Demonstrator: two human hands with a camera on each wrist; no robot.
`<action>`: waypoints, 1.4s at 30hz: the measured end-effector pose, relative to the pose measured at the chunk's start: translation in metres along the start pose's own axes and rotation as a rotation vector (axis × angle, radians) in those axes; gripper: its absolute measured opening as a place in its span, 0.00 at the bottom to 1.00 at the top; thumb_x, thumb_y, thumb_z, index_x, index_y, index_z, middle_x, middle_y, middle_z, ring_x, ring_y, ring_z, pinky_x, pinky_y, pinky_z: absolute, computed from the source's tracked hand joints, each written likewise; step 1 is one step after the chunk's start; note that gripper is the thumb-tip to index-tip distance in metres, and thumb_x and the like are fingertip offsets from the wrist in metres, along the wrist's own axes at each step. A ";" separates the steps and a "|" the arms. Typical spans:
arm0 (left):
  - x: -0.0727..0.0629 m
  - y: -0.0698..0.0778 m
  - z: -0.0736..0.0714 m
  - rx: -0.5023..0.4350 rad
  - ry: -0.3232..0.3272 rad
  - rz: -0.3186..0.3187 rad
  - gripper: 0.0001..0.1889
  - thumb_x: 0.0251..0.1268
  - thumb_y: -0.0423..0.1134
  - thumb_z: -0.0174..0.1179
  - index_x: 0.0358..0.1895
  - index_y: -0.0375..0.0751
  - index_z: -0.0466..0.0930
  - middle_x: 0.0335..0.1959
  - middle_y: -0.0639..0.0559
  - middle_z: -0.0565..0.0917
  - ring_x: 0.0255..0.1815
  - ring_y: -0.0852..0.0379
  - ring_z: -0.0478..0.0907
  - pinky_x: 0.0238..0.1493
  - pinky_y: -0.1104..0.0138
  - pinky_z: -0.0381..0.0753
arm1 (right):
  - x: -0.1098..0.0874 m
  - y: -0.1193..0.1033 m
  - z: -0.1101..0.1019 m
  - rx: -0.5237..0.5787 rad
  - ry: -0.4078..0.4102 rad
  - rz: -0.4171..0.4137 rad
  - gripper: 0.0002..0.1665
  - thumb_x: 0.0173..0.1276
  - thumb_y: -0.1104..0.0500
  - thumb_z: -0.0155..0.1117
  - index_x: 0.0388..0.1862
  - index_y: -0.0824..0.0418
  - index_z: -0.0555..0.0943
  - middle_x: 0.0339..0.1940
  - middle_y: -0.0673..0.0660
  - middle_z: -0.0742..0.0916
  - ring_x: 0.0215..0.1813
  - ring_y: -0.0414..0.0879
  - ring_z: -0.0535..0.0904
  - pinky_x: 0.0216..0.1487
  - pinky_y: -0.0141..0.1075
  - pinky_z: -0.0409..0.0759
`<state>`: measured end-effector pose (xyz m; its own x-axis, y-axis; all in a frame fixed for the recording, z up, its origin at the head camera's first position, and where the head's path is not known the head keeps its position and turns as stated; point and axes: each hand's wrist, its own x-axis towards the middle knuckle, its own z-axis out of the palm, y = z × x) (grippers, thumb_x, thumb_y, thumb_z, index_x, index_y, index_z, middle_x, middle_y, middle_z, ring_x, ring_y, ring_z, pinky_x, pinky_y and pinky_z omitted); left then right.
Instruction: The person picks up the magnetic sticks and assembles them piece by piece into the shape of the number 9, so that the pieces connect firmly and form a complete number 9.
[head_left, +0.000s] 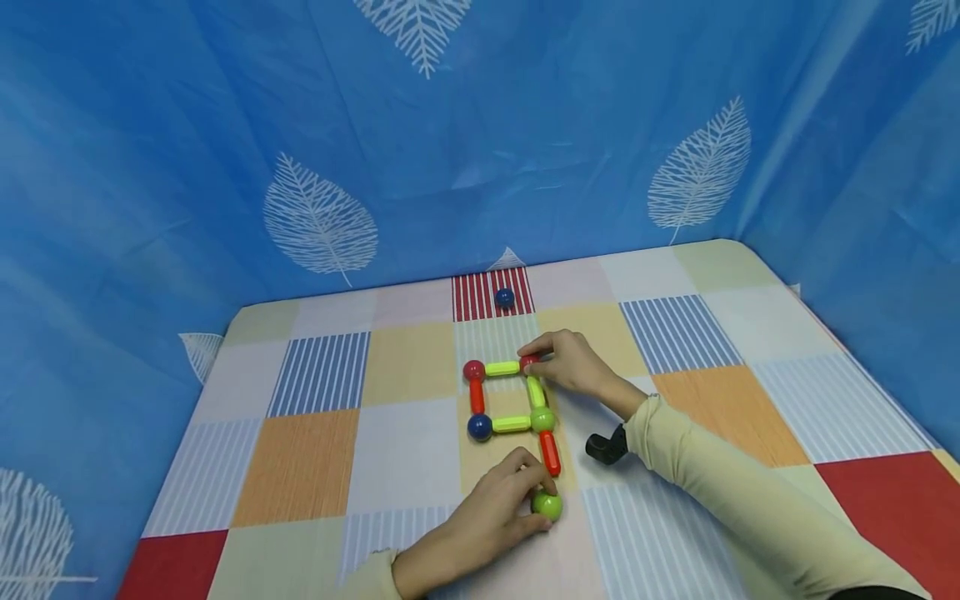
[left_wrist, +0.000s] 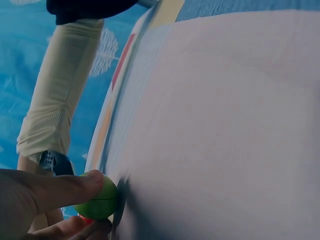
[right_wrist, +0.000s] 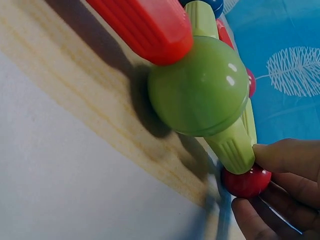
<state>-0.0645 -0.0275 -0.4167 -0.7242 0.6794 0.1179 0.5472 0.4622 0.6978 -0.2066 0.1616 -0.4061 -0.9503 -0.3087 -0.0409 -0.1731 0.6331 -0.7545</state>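
Note:
My left hand (head_left: 495, 512) pinches a green ball (head_left: 547, 505) low on the table, thumb on one side and fingers on the other. Just beyond that ball lies a red rod (head_left: 550, 454), joined at its far end to another green ball (head_left: 542, 419). Four-sided, the frame of rods and balls has a blue ball (head_left: 480, 427) at its near left and a red ball (head_left: 473, 371) at its far left. At the far right corner my right hand (head_left: 572, 364) holds a second red ball (right_wrist: 246, 181) between thumb and fingers, with a yellow-green rod (right_wrist: 232, 147) against it.
A loose blue ball (head_left: 505, 297) sits near the table's back edge on a red-striped patch. The patchwork cloth (head_left: 408, 450) covers the table, and a blue leaf-print curtain (head_left: 480, 150) hangs behind it. A black wrist camera (head_left: 606, 447) juts from the right sleeve.

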 end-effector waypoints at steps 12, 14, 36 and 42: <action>0.008 0.005 0.000 -0.004 0.000 0.035 0.15 0.50 0.32 0.75 0.39 0.46 0.80 0.47 0.56 0.66 0.34 0.70 0.69 0.35 0.81 0.69 | -0.002 -0.004 0.002 -0.029 0.005 -0.006 0.14 0.63 0.63 0.70 0.48 0.62 0.87 0.43 0.54 0.89 0.49 0.51 0.83 0.45 0.43 0.80; 0.009 0.006 0.000 -0.001 -0.003 0.024 0.15 0.50 0.32 0.75 0.39 0.45 0.80 0.47 0.56 0.66 0.33 0.71 0.69 0.33 0.81 0.70 | -0.002 -0.003 0.002 -0.023 0.006 -0.008 0.14 0.63 0.63 0.70 0.48 0.62 0.87 0.43 0.54 0.89 0.50 0.51 0.83 0.46 0.44 0.80; 0.016 0.005 -0.001 0.025 -0.005 -0.013 0.15 0.51 0.32 0.75 0.41 0.46 0.81 0.47 0.57 0.68 0.35 0.68 0.69 0.36 0.79 0.69 | -0.002 -0.004 0.000 -0.009 -0.011 -0.021 0.14 0.65 0.63 0.69 0.49 0.63 0.86 0.44 0.55 0.89 0.51 0.52 0.83 0.49 0.46 0.80; 0.012 0.003 -0.002 0.024 -0.005 0.011 0.16 0.52 0.33 0.74 0.44 0.46 0.81 0.48 0.57 0.68 0.38 0.67 0.71 0.38 0.79 0.70 | -0.002 -0.004 0.000 -0.015 -0.012 -0.025 0.14 0.64 0.63 0.69 0.49 0.63 0.86 0.45 0.56 0.89 0.51 0.52 0.83 0.50 0.47 0.80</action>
<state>-0.0724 -0.0192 -0.4117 -0.7161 0.6872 0.1219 0.5651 0.4684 0.6792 -0.2041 0.1599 -0.4027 -0.9425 -0.3329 -0.0305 -0.2004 0.6356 -0.7456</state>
